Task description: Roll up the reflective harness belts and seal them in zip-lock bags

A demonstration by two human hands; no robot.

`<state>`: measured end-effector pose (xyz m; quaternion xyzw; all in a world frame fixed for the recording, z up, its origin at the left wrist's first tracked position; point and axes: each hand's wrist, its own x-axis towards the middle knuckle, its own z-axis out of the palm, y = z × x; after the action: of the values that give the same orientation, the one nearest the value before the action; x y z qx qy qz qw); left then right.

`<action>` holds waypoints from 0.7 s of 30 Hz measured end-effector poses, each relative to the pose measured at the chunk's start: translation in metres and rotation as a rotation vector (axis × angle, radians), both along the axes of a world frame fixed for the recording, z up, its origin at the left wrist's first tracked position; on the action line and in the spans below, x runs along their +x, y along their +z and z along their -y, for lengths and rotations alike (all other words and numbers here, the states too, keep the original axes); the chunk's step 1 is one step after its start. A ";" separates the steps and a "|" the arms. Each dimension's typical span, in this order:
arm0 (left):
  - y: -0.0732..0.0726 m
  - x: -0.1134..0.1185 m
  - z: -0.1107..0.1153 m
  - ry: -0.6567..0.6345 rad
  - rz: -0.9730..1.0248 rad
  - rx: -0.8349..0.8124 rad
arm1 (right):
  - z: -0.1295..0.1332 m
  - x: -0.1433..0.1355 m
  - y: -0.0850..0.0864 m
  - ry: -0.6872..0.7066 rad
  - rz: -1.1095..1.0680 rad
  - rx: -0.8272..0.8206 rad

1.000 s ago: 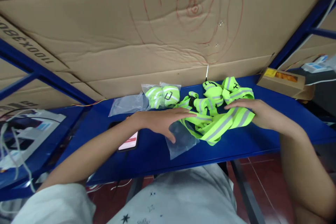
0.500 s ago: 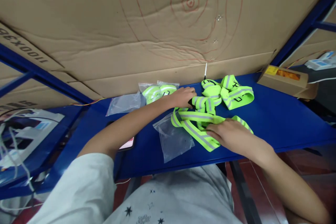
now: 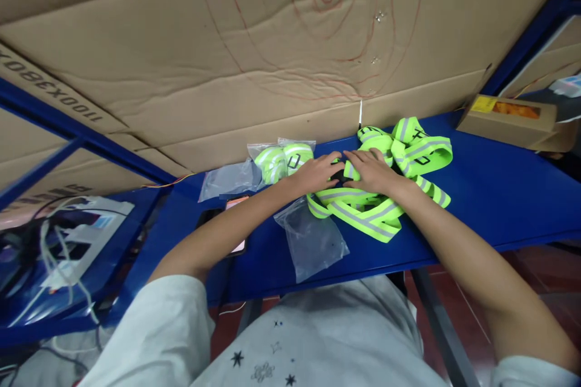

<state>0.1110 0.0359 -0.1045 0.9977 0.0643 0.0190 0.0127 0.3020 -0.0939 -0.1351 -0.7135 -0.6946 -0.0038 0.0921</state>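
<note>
Neon yellow-green straps with grey reflective stripes (image 3: 363, 221) lie in loose loops on the blue table (image 3: 490, 193). My left hand (image 3: 321, 172) is bent round the left side of a folded strap part with a black piece. From the right, my right hand (image 3: 370, 170) rests on the same folded part, its fingertips close to those of the left. Behind and to the right sits another bunch of the same strap (image 3: 422, 148). Two rolled neon straps in clear bags (image 3: 285, 160) lie left of my left hand.
An empty clear bag (image 3: 313, 242) lies near the front edge, another (image 3: 231, 180) at the back left. A phone (image 3: 238, 247) is under my left forearm. Cardboard (image 3: 272, 42) stands behind; a small carton (image 3: 508, 124) is at right, cables (image 3: 59, 248) at left.
My right hand has left the front strap loops and moved up and left to the folded part beside my left hand. The view has shifted slightly.
</note>
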 end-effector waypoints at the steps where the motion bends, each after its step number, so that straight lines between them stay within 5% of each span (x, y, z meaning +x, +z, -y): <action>1: -0.001 0.000 0.000 0.000 0.000 0.001 | 0.002 0.004 -0.001 0.007 -0.002 0.004; 12: -0.008 0.017 -0.015 -0.009 0.017 -0.052 | 0.009 -0.002 0.013 0.087 0.073 0.042; 21: 0.043 -0.006 -0.034 0.016 0.072 0.024 | 0.013 0.008 0.032 -0.064 0.001 0.133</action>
<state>0.1051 0.0700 -0.0615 0.9959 0.0716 0.0555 0.0029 0.3102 -0.1072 -0.1031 -0.7276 -0.6697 -0.0531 0.1386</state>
